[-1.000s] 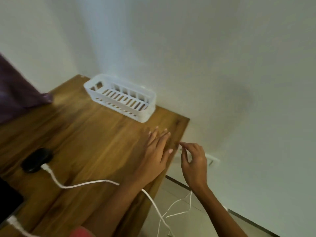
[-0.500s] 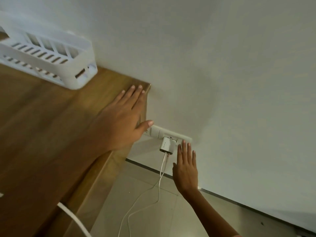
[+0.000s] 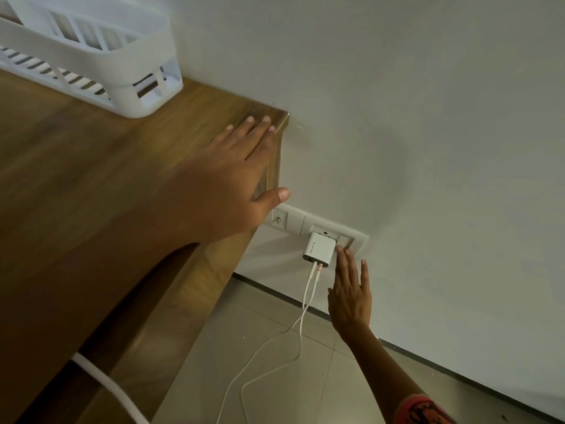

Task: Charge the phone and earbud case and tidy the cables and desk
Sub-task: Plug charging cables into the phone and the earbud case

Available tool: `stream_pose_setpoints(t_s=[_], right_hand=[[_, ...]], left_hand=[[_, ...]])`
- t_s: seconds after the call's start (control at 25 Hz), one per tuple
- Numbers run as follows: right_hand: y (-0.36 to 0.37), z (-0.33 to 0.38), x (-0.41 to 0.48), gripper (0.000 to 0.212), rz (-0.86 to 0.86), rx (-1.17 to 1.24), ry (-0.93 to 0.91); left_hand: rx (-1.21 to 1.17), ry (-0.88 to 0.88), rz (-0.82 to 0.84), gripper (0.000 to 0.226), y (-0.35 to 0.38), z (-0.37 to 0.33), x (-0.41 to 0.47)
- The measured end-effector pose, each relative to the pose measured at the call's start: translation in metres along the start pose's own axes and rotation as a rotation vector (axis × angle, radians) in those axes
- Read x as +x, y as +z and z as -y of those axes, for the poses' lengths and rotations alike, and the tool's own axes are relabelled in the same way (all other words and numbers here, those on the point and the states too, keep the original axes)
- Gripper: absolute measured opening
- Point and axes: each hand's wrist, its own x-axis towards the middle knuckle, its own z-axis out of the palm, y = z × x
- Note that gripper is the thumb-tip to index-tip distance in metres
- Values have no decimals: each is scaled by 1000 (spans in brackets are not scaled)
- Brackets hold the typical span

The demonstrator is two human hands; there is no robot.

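Right hand at the wall switch, left hand braced on the desk

Nearest, a thick white cable (image 3: 104,384) drops off the desk (image 3: 76,179) at the left. Two thin cables (image 3: 301,325) rise from the floor into the near face of the charger (image 3: 319,249), which is plugged into the socket plate (image 3: 293,220) low on the wall. The right hand (image 3: 351,295) is the nearer one, just right of the charger. Its fingers are straight and its index tip is at the switch (image 3: 345,241), though contact is unclear. The left hand (image 3: 220,185) lies flat and spread on the desk's far right corner. Beyond it, the visible part of the basket (image 3: 91,53) shows nothing inside. The phone and earbud case are out of view.
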Motion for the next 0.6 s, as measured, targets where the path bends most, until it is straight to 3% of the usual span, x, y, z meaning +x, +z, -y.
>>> stream_pose_setpoints(t_s=[0.28,0.44,0.6], right_hand=[[9,18,10,90,-93,186,62],[6,13,7,88,11,102,29],[-8,5,-2,92,0,91,-59]], left_hand=[[-55,-23,7,89,-1,-1,0],[-67,-20,26,90,-3,0,1],[-81,-29,53,88,3,1,-1]])
